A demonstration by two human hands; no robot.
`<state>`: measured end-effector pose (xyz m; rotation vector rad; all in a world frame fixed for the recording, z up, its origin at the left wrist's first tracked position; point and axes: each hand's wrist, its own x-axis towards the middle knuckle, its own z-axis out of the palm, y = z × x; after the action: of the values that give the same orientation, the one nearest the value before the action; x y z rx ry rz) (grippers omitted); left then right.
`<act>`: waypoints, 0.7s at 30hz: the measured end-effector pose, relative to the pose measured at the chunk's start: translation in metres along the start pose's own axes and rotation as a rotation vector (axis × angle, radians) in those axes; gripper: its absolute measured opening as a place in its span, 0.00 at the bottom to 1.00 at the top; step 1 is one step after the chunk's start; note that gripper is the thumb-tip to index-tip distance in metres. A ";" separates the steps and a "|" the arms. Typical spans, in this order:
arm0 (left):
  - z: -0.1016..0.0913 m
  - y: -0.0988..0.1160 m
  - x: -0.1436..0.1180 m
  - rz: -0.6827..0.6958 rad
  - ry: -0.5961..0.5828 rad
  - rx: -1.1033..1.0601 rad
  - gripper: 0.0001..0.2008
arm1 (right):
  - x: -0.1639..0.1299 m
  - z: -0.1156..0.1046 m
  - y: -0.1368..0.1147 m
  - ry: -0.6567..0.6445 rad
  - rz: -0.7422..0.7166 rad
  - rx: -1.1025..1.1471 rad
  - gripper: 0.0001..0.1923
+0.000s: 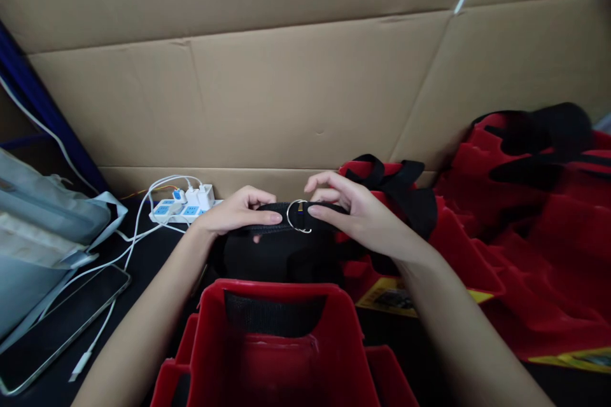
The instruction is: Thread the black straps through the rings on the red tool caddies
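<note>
A single camera, worn on the person's head, looks forward and steeply down over both forearms. It sits close: the left hand (236, 213) and right hand (356, 213) meet at mid-frame, and a red bag (277, 356) fills the bottom center. A cardboard wall (286, 89) closes off the upper half. The dark counter (153, 254) shows at lower left. No second view overlaps it.

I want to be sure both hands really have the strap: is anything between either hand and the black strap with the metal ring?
Nothing visible. The left hand and right hand both grip the black strap directly, on either side of the metal ring.
</note>
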<state>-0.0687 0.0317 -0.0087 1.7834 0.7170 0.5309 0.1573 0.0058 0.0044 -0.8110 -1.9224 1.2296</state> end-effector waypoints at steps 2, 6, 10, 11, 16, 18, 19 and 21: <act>-0.003 0.003 0.000 -0.040 0.035 0.076 0.14 | 0.003 -0.004 0.006 0.024 0.006 -0.084 0.09; -0.005 0.007 -0.001 -0.078 0.071 0.224 0.15 | 0.006 -0.007 0.014 0.030 0.031 -0.162 0.09; -0.020 0.003 -0.013 -0.107 0.080 0.372 0.16 | 0.004 -0.013 0.019 0.076 0.125 -0.298 0.12; -0.026 0.001 -0.017 -0.120 0.099 0.430 0.16 | 0.004 -0.015 0.021 0.111 0.124 -0.351 0.12; -0.056 -0.002 -0.036 -0.105 0.308 0.558 0.15 | 0.013 -0.018 0.025 0.356 -0.018 -0.457 0.09; -0.058 0.008 -0.040 -0.018 0.438 0.546 0.14 | 0.018 -0.014 0.014 0.432 -0.109 -0.385 0.09; -0.056 0.016 -0.043 0.060 0.495 0.518 0.13 | 0.018 -0.011 0.004 0.457 -0.162 -0.321 0.09; -0.046 0.039 -0.050 0.254 0.547 0.433 0.12 | 0.011 -0.003 -0.021 0.469 -0.286 -0.155 0.08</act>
<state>-0.1272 0.0190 0.0427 2.1708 1.0425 1.1307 0.1505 0.0087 0.0278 -0.7873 -1.6831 0.6550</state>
